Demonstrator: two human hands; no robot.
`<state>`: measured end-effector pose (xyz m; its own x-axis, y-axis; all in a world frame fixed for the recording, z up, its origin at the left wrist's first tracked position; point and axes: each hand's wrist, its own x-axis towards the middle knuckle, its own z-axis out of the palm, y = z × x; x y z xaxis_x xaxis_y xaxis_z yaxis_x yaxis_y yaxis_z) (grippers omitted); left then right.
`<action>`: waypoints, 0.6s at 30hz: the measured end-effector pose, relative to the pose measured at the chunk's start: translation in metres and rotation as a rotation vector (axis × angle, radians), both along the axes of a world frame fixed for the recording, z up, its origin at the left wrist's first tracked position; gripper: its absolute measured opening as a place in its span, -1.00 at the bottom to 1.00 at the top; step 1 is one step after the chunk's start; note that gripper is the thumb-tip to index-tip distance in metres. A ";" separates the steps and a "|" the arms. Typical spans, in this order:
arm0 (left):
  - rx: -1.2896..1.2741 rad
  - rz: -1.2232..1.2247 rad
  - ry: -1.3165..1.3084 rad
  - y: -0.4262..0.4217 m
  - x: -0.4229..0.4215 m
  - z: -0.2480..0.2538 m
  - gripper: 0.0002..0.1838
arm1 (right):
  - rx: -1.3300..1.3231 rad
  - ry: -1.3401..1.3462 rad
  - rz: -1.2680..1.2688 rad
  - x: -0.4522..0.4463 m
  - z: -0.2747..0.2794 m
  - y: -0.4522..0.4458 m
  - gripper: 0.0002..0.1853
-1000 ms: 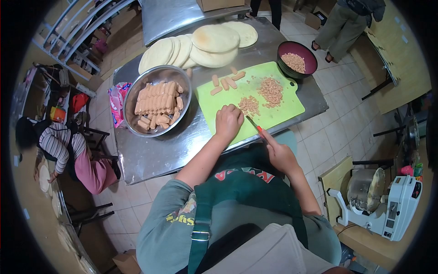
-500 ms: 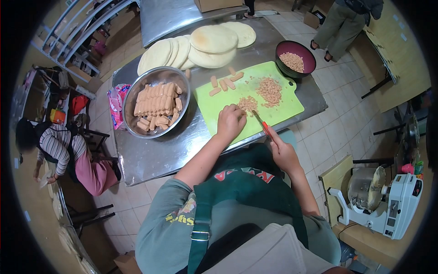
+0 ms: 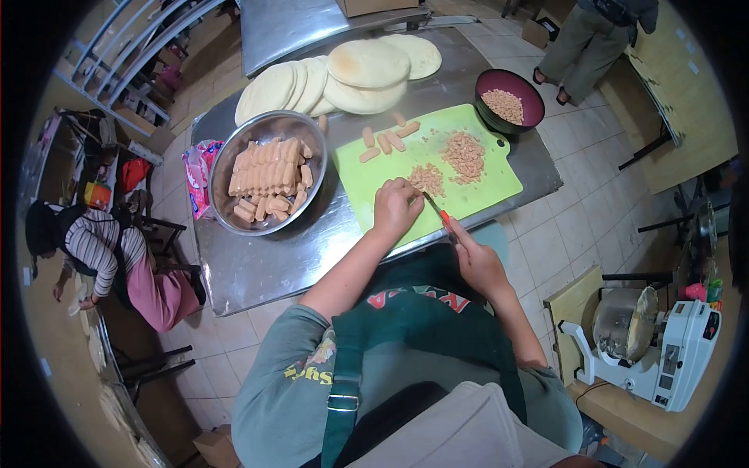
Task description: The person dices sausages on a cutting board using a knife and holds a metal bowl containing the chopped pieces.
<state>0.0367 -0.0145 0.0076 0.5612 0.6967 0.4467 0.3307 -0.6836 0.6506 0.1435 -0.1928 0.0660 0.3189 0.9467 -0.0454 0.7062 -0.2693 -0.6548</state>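
Observation:
My right hand (image 3: 480, 264) is closed round the red handle of a knife (image 3: 445, 218), whose blade points up and left. The blade tip lies close beside the fingertips of my left hand (image 3: 396, 207). That hand is curled down on the green cutting board (image 3: 491, 187), and whatever its fingers hold is hidden. Just beyond my fingers is a small heap of chopped sausage (image 3: 426, 180). A bigger chopped pile (image 3: 463, 156) sits to its right. Several whole short sausages (image 3: 385, 143) lie at the board's upper left.
A steel bowl (image 3: 221, 175) of sausages stands left on the metal table (image 3: 257, 269), beside a pink packet (image 3: 200, 175). Round flatbreads (image 3: 367, 64) overlap at the back. A dark bowl (image 3: 533, 101) holds chopped bits. Other people (image 3: 105, 249) are at left and back right; a mixer (image 3: 647, 343) stands right.
The knife and my right hand have shifted slightly left, bringing the blade from the chopped heap to my left fingertips. My left hand stays nearly in place.

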 end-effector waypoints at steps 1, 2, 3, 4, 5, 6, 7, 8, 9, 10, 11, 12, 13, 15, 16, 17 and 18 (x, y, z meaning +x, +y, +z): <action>0.007 0.005 0.002 0.000 0.000 0.000 -0.92 | -0.001 0.000 0.000 0.000 -0.001 0.002 -0.47; 0.014 0.008 0.003 0.000 0.000 -0.001 -0.92 | -0.006 0.000 0.005 0.001 -0.002 0.005 -0.46; 0.012 0.006 0.003 0.000 0.000 -0.002 -0.92 | -0.010 -0.001 0.009 0.001 -0.004 0.006 -0.46; 0.012 0.004 0.002 0.001 0.001 -0.003 -0.92 | -0.012 -0.001 0.006 0.002 -0.005 0.004 -0.46; 0.012 0.003 0.000 0.001 0.002 -0.004 -0.92 | -0.025 0.002 0.008 0.003 -0.006 0.003 -0.45; 0.011 0.005 -0.001 0.000 0.002 -0.003 -0.92 | -0.038 0.007 0.012 0.003 -0.005 0.003 -0.44; 0.014 0.010 0.006 -0.001 0.001 -0.003 -0.93 | -0.038 0.009 0.014 0.002 -0.001 0.000 -0.44; 0.017 0.016 0.013 -0.001 0.000 -0.003 -0.94 | -0.076 0.001 0.015 0.002 0.006 -0.005 -0.45; 0.016 0.015 0.015 -0.002 0.000 -0.001 -0.94 | -0.114 -0.007 0.013 0.002 0.014 -0.008 -0.46; 0.006 0.018 -0.004 -0.002 0.000 0.001 -0.95 | -0.116 -0.007 0.010 0.004 0.021 -0.010 -0.46; -0.005 0.020 -0.023 -0.003 0.001 0.002 -0.94 | -0.188 0.016 0.000 0.005 0.028 -0.012 -0.46; -0.006 0.016 -0.024 -0.003 0.001 0.002 -0.94 | -0.260 0.039 -0.011 0.006 0.030 -0.014 -0.45; -0.003 -0.006 -0.028 -0.003 0.000 0.003 -0.93 | -0.260 0.039 -0.013 0.008 0.028 -0.017 -0.45; 0.002 -0.026 -0.032 -0.003 -0.001 0.005 -0.92 | -0.152 0.144 -0.036 0.012 0.020 -0.021 -0.47; 0.012 -0.027 -0.006 -0.004 -0.001 0.006 -0.92 | -0.151 0.145 -0.035 0.013 0.017 -0.021 -0.47; 0.021 -0.030 0.020 -0.006 -0.001 0.007 -0.91 | -0.088 0.157 -0.058 0.013 0.014 -0.021 -0.47; 0.022 -0.030 0.020 -0.007 0.000 0.009 -0.91 | -0.024 0.168 -0.083 0.013 0.011 -0.021 -0.47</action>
<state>0.0368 -0.0213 0.0164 0.5907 0.6697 0.4501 0.3229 -0.7074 0.6288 0.1569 -0.2140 0.0769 0.3816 0.9156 -0.1266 0.5621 -0.3386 -0.7546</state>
